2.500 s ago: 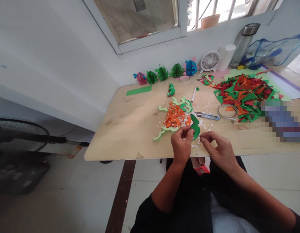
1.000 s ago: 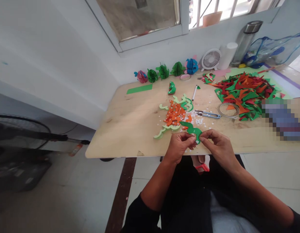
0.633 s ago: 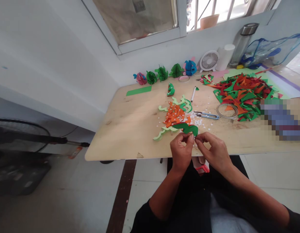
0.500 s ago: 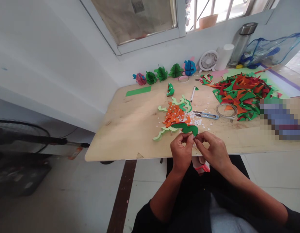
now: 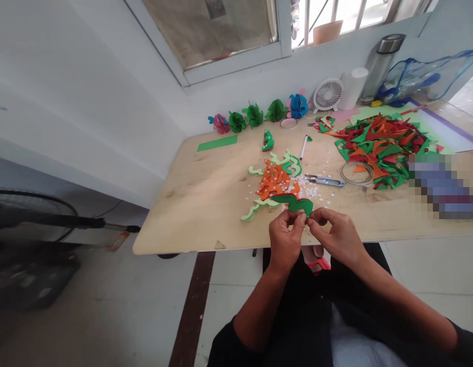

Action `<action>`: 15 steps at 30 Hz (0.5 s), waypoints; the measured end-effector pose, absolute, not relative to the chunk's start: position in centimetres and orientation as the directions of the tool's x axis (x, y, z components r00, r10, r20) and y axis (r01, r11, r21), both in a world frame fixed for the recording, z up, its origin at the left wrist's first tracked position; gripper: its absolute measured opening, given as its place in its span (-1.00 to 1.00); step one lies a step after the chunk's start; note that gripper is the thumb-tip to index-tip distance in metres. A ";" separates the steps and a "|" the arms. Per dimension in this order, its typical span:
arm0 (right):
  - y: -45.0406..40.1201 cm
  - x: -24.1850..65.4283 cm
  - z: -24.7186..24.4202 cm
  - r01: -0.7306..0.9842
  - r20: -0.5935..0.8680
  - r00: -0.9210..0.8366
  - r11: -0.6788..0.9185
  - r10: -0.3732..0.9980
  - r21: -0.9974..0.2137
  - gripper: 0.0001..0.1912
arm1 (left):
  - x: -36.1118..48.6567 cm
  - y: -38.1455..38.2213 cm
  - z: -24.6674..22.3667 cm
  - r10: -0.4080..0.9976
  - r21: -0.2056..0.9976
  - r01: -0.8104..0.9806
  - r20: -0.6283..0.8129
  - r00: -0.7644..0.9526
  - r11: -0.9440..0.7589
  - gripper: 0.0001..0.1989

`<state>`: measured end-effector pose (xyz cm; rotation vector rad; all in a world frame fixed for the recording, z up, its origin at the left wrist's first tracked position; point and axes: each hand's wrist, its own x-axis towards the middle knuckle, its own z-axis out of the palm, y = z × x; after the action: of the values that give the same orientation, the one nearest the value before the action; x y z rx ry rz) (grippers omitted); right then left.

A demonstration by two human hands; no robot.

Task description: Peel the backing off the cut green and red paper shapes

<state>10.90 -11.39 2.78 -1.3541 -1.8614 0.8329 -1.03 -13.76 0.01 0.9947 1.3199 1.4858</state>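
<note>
Near the table's front edge, my left hand (image 5: 285, 237) pinches a wavy dark green paper cutout (image 5: 297, 203) with a red edge showing behind it. My right hand (image 5: 338, 234) is closed at the cutout's right end, thumb against forefinger; whether it grips the paper or a tiny bit at its edge is too small to tell. Just beyond the hands lie a pile of orange paper pieces (image 5: 273, 179), pale green wavy strips (image 5: 255, 210) and scattered small white bits (image 5: 310, 192). Blue-handled thread snips (image 5: 325, 181) rest to the right of the pile.
A heap of red, orange and green paper scraps (image 5: 385, 148) covers the table's right side, beside a tape roll (image 5: 356, 174). Along the wall stand folded paper figures (image 5: 255, 116), a small white fan (image 5: 328, 95) and a glass bottle (image 5: 381, 71). A pen (image 5: 304, 148) lies mid-table.
Both hands stay at the green cutout's lower right end, with only slight finger movement. The cutout has tilted a little; the rest of the table looks the same.
</note>
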 end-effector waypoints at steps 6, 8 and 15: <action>-11.3 10.9 2.8 0.512 0.109 -0.255 0.230 0.961 -0.828 -0.82 | -1.2 -13.8 -0.2 0.955 0.994 -0.108 -0.005 -0.295 -0.028 -0.81; -11.3 11.0 2.9 0.505 0.102 -0.262 0.226 0.960 -0.833 -0.82 | -1.3 -13.8 -0.2 0.956 0.995 -0.098 -0.007 -0.294 -0.023 -0.81; -11.3 10.9 3.4 0.519 0.089 -0.237 0.204 0.967 -0.830 -0.79 | -1.2 -13.8 0.0 0.964 0.995 -0.100 -0.022 -0.267 -0.005 -0.80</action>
<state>10.94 -11.32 3.38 -1.3828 -1.8518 0.9117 -1.22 -13.77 0.01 0.9880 1.3310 1.4441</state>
